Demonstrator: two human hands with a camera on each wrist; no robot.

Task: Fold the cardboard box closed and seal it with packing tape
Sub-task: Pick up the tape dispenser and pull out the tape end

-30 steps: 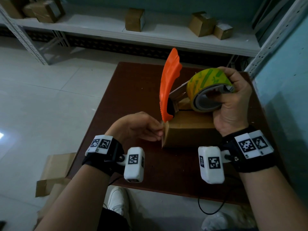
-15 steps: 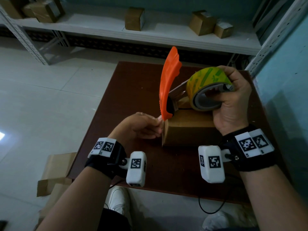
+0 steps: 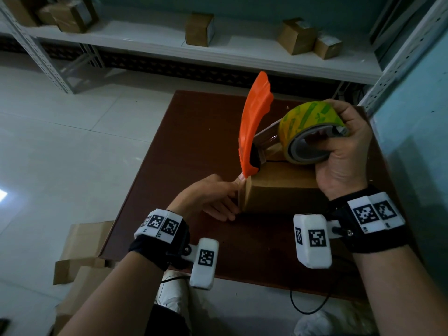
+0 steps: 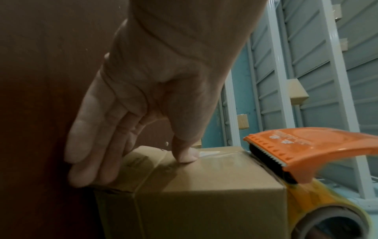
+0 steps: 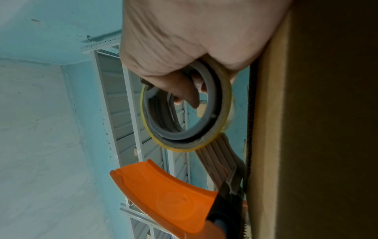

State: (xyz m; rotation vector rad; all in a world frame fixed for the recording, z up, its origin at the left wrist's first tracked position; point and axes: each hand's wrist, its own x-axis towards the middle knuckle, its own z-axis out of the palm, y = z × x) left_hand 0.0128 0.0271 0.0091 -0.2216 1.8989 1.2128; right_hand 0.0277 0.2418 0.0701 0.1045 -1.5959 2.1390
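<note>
A dark brown table (image 3: pixel 194 132) carries the closed cardboard box (image 3: pixel 281 190) near its right side. On the box's top rests the tape dispenser (image 3: pixel 254 127), orange blade guard upright at the left edge, yellow tape roll (image 3: pixel 312 132) toward the right. The right hand (image 3: pixel 344 151) grips that roll, fingers curled through its core. The left hand (image 3: pixel 208 197) lies flat against the box's left face, fingers straight, thumb (image 4: pixel 184 152) pressing the tape end down.
</note>
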